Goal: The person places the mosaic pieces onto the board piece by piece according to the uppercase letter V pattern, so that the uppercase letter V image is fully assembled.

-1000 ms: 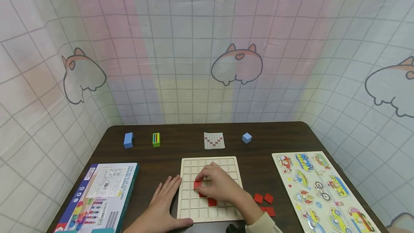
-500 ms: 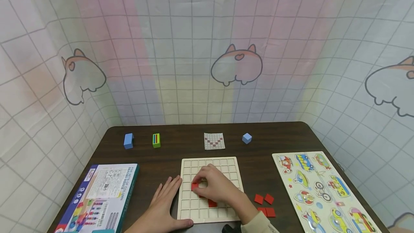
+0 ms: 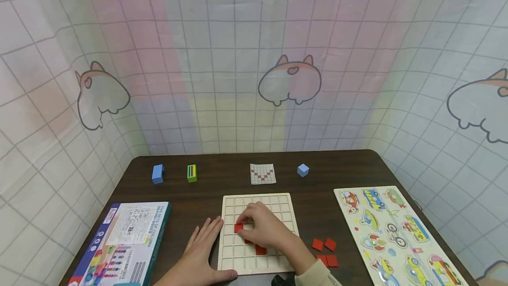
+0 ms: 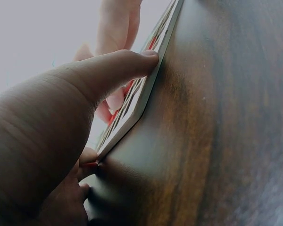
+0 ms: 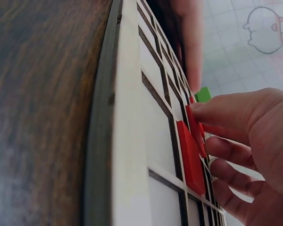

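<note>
A dark wood-grain bench (image 3: 194, 202) stands before a pale checked curtain (image 3: 222, 78), with two hands at a cream wooden grid board (image 3: 231, 253).
The right hand (image 3: 265, 229) pinches a thin square red tile (image 3: 238, 228) between thumb and fingers, at the left part of the grid (whether it sits in a cell, I cannot tell); the left hand (image 3: 202, 253), fingers straight, rests against the board's left edge, thumb at its near-left corner; two placed red tiles (image 3: 260, 250) lie nearer and farther right, partly under the right hand, four loose red tiles (image 3: 331, 261) lie right of the board, and a small white patterned card (image 3: 263, 174) lies beyond it.
</note>
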`<state>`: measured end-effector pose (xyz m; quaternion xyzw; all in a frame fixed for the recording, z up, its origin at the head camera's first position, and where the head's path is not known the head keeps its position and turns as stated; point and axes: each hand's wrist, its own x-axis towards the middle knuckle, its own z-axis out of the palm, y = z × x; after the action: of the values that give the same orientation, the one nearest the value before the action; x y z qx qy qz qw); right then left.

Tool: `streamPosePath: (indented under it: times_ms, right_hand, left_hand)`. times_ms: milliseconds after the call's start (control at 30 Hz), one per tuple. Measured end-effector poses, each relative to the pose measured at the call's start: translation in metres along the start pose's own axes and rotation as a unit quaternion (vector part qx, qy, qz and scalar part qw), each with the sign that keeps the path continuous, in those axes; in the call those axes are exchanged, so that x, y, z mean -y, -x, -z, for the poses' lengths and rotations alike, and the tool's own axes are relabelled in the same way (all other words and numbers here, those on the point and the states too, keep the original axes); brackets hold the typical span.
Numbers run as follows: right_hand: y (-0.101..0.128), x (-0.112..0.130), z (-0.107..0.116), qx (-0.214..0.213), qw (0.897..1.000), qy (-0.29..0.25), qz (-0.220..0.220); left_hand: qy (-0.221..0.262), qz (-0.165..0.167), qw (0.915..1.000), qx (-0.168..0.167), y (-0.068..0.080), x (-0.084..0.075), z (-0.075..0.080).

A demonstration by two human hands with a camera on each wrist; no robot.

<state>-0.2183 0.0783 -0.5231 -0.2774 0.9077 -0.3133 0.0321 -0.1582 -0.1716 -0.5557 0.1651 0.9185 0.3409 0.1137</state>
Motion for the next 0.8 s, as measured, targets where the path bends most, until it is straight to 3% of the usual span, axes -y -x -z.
streamPosePath:
  times_ms: [433,800]
  right_hand:
    - [0.024,-0.003,0.016,-0.050,0.998,-0.001,0.032]
    - [0.059,-0.021,0.036,-0.067,0.998,-0.007,0.010]
  left_hand:
    - [-0.004,-0.001,1.0000,-0.004,0.000,0.000,-0.002]
    - [-0.016,0.009,0.9997,-0.013,0.002,-0.003,-0.002]
